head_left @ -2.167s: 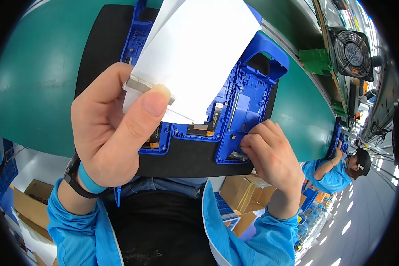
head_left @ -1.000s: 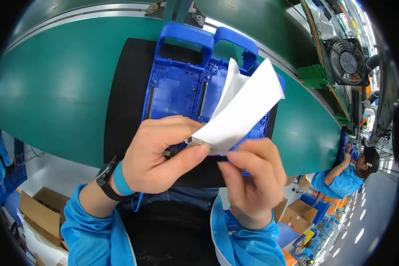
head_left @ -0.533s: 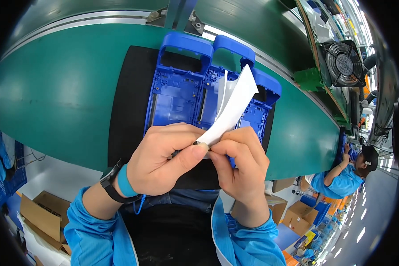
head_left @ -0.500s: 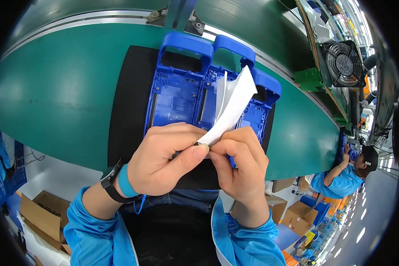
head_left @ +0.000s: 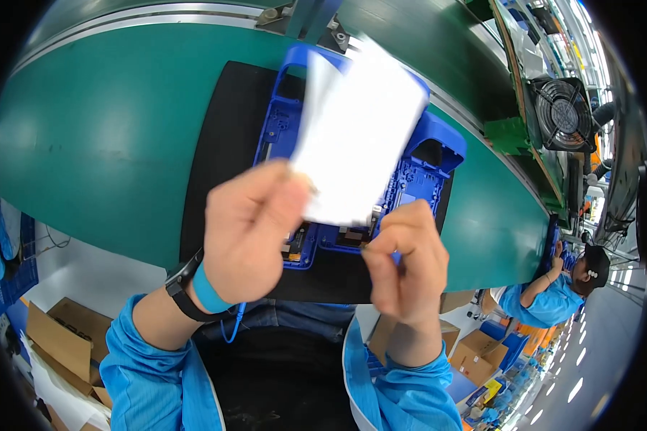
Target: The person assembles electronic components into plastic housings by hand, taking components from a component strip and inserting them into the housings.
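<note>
Pinched in my left hand (head_left: 248, 233) is a small bunch of white sheets (head_left: 366, 129), fanned upright and slightly blurred. My right hand (head_left: 410, 262) is apart from the sheets, to their lower right. Its thumb and forefinger are pressed together, with a tiny dark bit at their tips too small to name. Behind the sheets, blue plastic housings with arched handles lie side by side on a black mat (head_left: 219, 154). The left housing (head_left: 282, 118) and the right housing (head_left: 438, 144) show in part; the sheets cover most of the middle one.
Under the mat is a green worktop (head_left: 115, 136) with a metal rail along its far side. A black fan (head_left: 562, 108) hangs at the upper right. Cardboard boxes (head_left: 68, 341) stand below the worktop. Another person (head_left: 553, 291) in blue works at the far right.
My hands were together at the lower end of the sheets; now they have parted. The left hand has swung the sheets round so their broad face shows, and the right hand has drawn away rightward.
</note>
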`<state>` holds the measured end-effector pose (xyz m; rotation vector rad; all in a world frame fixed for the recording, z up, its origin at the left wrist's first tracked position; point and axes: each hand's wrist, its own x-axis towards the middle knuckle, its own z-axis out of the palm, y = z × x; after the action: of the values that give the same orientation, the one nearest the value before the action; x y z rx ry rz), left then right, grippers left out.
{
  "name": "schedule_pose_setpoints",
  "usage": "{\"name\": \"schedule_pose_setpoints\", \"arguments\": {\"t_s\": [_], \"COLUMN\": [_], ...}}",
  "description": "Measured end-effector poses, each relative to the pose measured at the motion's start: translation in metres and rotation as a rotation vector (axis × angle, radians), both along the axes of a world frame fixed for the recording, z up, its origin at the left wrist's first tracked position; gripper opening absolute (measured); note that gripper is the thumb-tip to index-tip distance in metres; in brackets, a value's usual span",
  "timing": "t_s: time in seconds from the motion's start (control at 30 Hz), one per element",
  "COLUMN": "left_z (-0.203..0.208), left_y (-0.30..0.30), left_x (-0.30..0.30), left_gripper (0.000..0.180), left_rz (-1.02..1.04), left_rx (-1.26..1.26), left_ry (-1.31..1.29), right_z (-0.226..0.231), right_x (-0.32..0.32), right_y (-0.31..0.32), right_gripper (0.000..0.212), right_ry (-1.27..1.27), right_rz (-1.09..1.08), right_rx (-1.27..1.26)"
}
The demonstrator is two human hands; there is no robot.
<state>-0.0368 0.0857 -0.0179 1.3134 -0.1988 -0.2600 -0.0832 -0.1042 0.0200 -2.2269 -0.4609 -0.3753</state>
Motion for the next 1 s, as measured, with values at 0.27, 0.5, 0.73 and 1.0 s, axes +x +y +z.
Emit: {"name": "schedule_pose_setpoints", "arguments": {"t_s": [0.27,0.5,0.73,1.0], "left_z": [-0.010,-0.004,-0.001,-0.007], "left_y": [0.005,0.001,-0.003,-0.010], "left_x": [0.004,0.005,0.006,0.008], "left_gripper": [0.029,0.030,0.032,0.035], "left_rz": [0.221,0.188,0.153,0.197], "left_rx": [-0.342,-0.357,-0.356,-0.357], "left_ry": [-0.141,-0.054,-0.060,-0.085], "right_z": [0.001,0.000,0.002,0.002], "right_x": [0.032,0.050,0.058,0.061], "right_y": [-0.021,-0.024,-0.027,-0.028], "right_gripper": [0.010,0.019,0.028,0.008], "right_ry": [0.313,0.423,0.510,0.439], "right_rz": [0.154,0.221,0.255,0.267], "right_rx": [-0.292,-0.445,-0.478,-0.463]}}
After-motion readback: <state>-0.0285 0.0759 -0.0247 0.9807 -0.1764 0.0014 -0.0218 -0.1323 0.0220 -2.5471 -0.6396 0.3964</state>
